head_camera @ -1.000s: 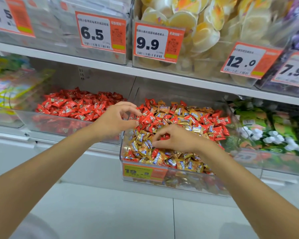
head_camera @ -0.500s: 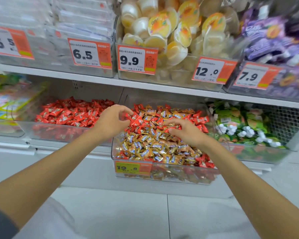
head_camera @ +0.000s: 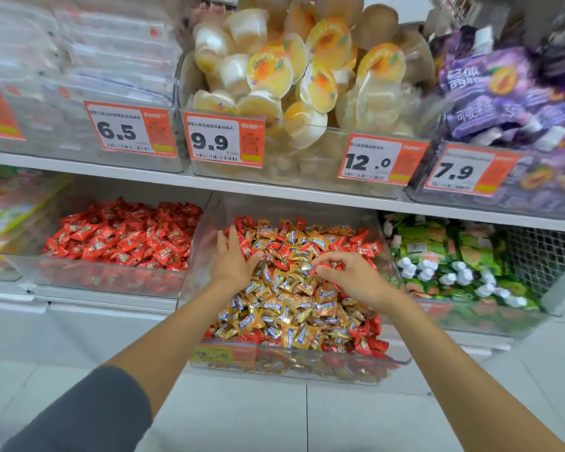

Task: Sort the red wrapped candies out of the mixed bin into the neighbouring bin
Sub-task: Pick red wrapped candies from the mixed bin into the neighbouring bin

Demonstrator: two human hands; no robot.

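Red candies (head_camera: 367,247) lay all through the mixed bin (head_camera: 199,256), thickest along the rear and in the front-right corner, with gold candies (head_camera: 291,298) heaped across the middle. The right hand (head_camera: 353,278) had its fingers curled narrow and appeared to pinch one red candy (head_camera: 335,265) mid-bin. The left hand (head_camera: 234,265) was flat with fingers straight, resting on the pile at the rear left. Main risk: wrappers overlapped tightly, so a gold one could ride along with the pinch and end up in the neighbouring bin (head_camera: 108,282), just to the left and already full of reds. Second risk: the right hand's route there crossed over the left hand and the clear wall between the bins, and a weak pinch could drop the piece onto the floor (head_camera: 307,415). The shelf (head_camera: 144,172) above overhung both bins, so lift height looked limited. Reds at the front sat partly under golds, so they would need digging out. The green packets (head_camera: 444,252) just to the right were another place a stray could land. The jelly cups (head_camera: 307,76) and the 9.9 price tag (head_camera: 224,141) up top were not in the way.
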